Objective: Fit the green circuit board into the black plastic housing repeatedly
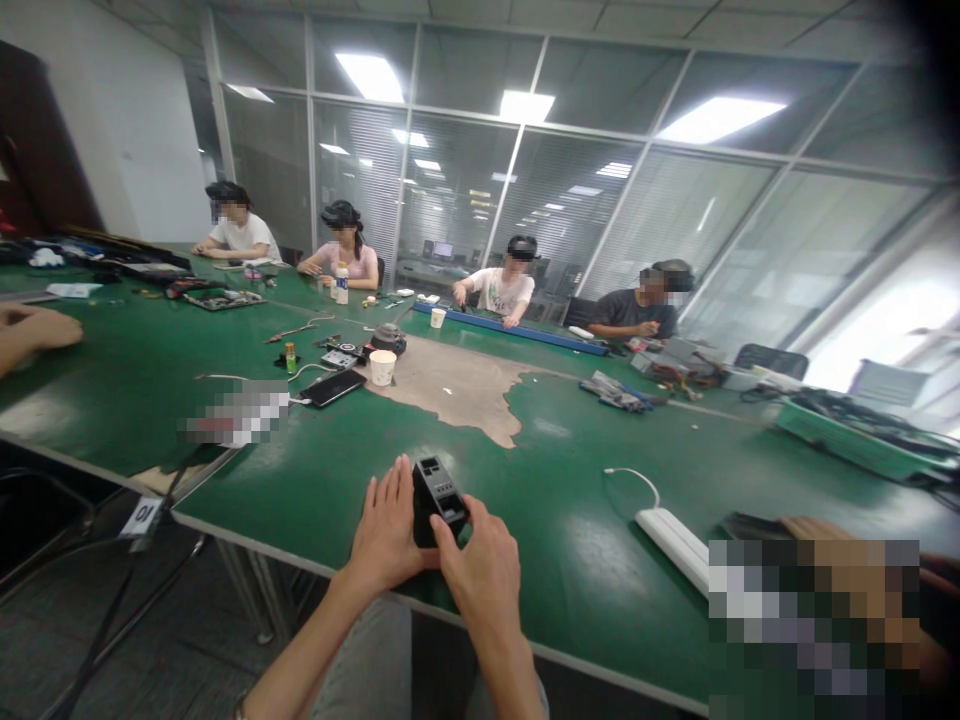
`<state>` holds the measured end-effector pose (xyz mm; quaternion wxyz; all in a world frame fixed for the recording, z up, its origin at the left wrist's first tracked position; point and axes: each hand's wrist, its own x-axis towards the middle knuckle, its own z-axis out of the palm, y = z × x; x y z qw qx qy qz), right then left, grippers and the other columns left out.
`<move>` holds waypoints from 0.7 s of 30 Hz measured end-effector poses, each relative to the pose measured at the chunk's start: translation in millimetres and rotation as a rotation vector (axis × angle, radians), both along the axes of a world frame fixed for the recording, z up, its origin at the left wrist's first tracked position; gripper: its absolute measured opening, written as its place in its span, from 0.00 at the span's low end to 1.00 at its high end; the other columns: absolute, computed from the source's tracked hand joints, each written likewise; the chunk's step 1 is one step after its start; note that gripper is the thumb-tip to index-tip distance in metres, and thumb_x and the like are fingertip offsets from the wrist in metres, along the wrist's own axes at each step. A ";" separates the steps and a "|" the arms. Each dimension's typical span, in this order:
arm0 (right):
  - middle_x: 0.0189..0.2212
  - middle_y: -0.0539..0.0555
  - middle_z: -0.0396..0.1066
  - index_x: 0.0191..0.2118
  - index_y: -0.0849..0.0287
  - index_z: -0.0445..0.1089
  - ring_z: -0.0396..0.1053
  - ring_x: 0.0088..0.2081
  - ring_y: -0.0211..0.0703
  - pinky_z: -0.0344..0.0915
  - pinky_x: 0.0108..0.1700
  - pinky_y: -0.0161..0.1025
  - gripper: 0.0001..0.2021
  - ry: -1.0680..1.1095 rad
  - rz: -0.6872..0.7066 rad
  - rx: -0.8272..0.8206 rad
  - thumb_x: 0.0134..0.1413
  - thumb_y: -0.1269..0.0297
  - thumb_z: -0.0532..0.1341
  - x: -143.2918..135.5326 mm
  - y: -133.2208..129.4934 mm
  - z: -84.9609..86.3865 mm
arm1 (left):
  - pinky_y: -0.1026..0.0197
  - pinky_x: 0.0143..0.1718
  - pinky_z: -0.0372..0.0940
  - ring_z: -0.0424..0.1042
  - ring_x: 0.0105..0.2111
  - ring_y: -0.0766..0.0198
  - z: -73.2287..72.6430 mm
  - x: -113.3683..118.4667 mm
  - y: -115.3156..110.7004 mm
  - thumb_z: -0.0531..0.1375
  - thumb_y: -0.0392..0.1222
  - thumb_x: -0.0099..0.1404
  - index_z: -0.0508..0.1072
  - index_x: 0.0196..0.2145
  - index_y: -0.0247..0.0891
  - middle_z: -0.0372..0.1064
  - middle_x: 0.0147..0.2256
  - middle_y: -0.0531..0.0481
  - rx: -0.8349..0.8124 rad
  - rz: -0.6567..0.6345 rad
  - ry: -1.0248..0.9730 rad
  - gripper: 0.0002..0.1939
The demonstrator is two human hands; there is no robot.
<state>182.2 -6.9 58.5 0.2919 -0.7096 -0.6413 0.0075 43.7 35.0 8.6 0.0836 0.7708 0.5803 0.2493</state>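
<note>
A black box-shaped device [441, 490] with a grey top face, slots and a row of small openings is between my two hands, just above or on the green table's near edge. My left hand [386, 525] lies along its left side, fingers long and close together, thumb pointing across its near end. My right hand [484, 560] grips the near right corner with thumb and fingers. The underside of the device and some of my fingertips are hidden.
Ahead on the green table [555, 480] are a paper cup [382, 368], a phone [334, 388] and a bare brown patch [457, 385]. A white power strip [675, 545] lies right. A green basket [855, 440] holds cables. Several people sit opposite; another person's hand [37, 328] shows left.
</note>
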 end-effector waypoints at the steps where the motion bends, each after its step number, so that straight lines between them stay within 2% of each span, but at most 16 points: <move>1: 0.36 0.58 0.74 0.50 0.60 0.69 0.71 0.42 0.51 0.61 0.45 0.41 0.20 -0.004 0.001 -0.007 0.55 0.54 0.59 0.6 0.4 1.1 | 0.42 0.65 0.34 0.39 0.67 0.45 0.3 0.2 0.1 0.59 0.61 0.50 0.26 0.67 0.27 0.32 0.68 0.33 0.000 0.002 -0.007 0.63; 10: 0.38 0.57 0.73 0.49 0.58 0.69 0.70 0.42 0.49 0.61 0.45 0.40 0.18 0.032 0.008 0.021 0.56 0.54 0.58 4.6 4.5 3.7 | 0.39 0.65 0.35 0.46 0.65 0.44 2.7 0.4 -0.2 0.62 0.65 0.46 0.19 0.65 0.27 0.44 0.66 0.31 -0.010 -0.023 -0.057 0.70; 16: 0.33 0.56 0.73 0.47 0.56 0.70 0.71 0.38 0.50 0.61 0.42 0.41 0.17 -0.024 -0.005 -0.066 0.54 0.54 0.60 4.8 1.1 8.4 | 0.40 0.65 0.35 0.45 0.65 0.44 3.2 0.4 0.5 0.62 0.65 0.46 0.20 0.66 0.27 0.42 0.66 0.31 -0.019 -0.026 -0.049 0.70; 21: 0.36 0.56 0.74 0.49 0.56 0.69 0.71 0.40 0.51 0.61 0.43 0.41 0.19 -0.035 0.004 -0.093 0.53 0.54 0.60 4.2 4.9 3.8 | 0.40 0.64 0.35 0.49 0.64 0.45 6.8 1.3 -0.7 0.60 0.61 0.50 0.19 0.65 0.26 0.49 0.64 0.31 -0.035 -0.036 -0.056 0.66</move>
